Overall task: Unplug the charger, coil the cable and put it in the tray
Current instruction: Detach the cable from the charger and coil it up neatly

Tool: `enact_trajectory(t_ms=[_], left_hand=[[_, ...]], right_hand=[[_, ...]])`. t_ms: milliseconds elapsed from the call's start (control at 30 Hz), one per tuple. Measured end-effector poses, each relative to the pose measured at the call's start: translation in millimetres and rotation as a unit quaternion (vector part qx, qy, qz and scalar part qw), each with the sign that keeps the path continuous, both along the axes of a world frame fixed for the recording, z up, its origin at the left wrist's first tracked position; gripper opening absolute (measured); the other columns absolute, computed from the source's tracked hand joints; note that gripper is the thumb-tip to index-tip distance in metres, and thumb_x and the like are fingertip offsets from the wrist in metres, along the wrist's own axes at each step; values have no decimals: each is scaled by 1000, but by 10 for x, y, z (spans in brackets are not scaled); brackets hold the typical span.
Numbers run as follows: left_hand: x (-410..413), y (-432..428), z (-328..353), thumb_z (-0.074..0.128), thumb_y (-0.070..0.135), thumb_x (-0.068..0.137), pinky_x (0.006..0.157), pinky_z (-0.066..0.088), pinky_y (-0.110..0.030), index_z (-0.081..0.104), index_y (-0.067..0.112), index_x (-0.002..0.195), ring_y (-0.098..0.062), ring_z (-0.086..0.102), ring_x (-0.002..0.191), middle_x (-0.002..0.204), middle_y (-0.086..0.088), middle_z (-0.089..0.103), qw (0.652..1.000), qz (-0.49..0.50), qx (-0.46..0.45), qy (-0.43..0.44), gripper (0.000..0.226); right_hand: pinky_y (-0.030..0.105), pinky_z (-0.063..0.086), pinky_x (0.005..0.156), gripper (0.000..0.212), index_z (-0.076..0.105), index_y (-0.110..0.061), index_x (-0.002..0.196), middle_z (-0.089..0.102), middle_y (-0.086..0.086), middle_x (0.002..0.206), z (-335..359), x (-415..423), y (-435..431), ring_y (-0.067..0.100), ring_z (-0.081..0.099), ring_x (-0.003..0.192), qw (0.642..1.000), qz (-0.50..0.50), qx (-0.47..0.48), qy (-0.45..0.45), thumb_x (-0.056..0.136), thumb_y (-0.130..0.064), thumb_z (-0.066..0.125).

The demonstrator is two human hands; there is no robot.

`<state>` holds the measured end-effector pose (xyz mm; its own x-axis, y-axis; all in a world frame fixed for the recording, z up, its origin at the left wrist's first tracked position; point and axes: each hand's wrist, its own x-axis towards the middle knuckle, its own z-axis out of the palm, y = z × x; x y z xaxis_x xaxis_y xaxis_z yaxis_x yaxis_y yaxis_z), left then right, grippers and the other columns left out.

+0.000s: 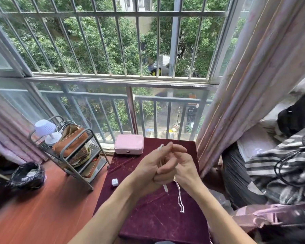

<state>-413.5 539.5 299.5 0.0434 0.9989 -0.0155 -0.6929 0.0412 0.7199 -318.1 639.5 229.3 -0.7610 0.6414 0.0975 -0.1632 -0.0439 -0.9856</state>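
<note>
Hands meet over the dark red velvet-covered worktop (148, 217), and between them runs the thin white charging cable (180, 198), already free of the small white cube-shaped charger plug (115, 182), which sits alone near the worktop's left edge. The left hand (146, 168) reaches up with its fingers fairly straight and several strands lying against them; whether its thumb clamps them is hidden. The right hand (187, 166) has its fingers curled round the same strands. One white connector (161, 146) pokes up above the fingers, a second one (165, 188) hangs just below the hands, and a loose loop dangles lower, above the velvet. The coiling looks partly done – the dangling loop has yet to be gathered. The risk from here is the bundle springing open: if either hand eases off, the stiff turns could slide off the fingers and undo the coil. The hanging loop could also snag on the worktop's edge. No tray shows plainly – it may be a shelf of the grey metal cart (102, 152) to the left, and a one-handed carry there could drop turns. The pink zip case (128, 144) stands beyond the hands.
</note>
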Motion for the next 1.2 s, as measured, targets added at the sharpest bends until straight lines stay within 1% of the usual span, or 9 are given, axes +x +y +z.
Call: enact_trajectory(t_ms=[200,267,433,567,767,833,967,1100,1200], left_hand=[[-186,100,-36,54,26,99,35,21,-16,61,7,102,-5,36,44,62,0,43,998,50,-38,28,20],[-222,102,-96,53,27,99,39,33,-16,61,7,103,-8,40,49,66,-1,46,996,62,-63,22,22],[-342,36,-214,46,31,104,78,55,-39,65,6,115,-15,59,72,79,-2,59,982,102,-119,107,33],[-372,6,-226,44,30,106,102,47,-58,62,4,121,-19,62,84,85,-4,61,966,134,-143,167,35],[-321,-73,-220,38,33,109,82,58,-43,58,-1,129,-13,67,84,92,-2,64,953,65,-161,250,44],[-279,-112,-189,39,36,110,73,58,-27,69,13,115,-8,66,83,94,3,67,942,18,-142,303,38],[-179,-124,-229,50,32,107,98,56,-54,66,11,105,-20,68,83,93,-9,67,939,-47,-128,316,27],[-61,-155,-306,54,51,99,61,56,-29,61,10,110,-9,54,48,69,-5,59,967,-76,-135,205,44],[-13,-180,-361,31,66,100,40,37,-19,59,8,105,-5,35,34,53,-1,50,979,-87,-144,116,65]], right_hand=[[32,34,46,39,61,-36,76,52,-15,54,-351,137,-359,6,41,48,977,-1,117,-176,110,-29,44],[40,33,49,37,61,-33,82,49,-12,54,-366,203,-456,8,38,50,971,25,124,-202,112,-40,41],[21,46,73,24,57,-36,129,67,-34,82,-210,433,-551,-6,61,75,908,84,267,-311,109,-41,44],[38,53,86,20,58,-31,104,70,-13,99,203,572,-578,11,64,95,842,83,408,-342,103,-48,49],[36,55,73,29,70,-28,101,63,-13,92,850,598,-422,12,66,84,782,96,536,-303,105,-48,50],[33,55,68,24,75,-30,100,60,-17,88,1050,576,-317,9,64,78,785,103,547,-271,103,-47,58],[26,51,66,10,82,-30,96,66,-16,84,1327,446,-58,4,63,75,804,103,539,-228,94,-38,76],[26,60,66,7,84,-19,90,77,-10,81,1357,291,226,4,73,72,891,112,410,-157,87,-25,86],[14,43,54,5,84,-22,93,68,-18,63,1203,178,405,-1,56,54,923,117,336,-145,90,-25,82]])
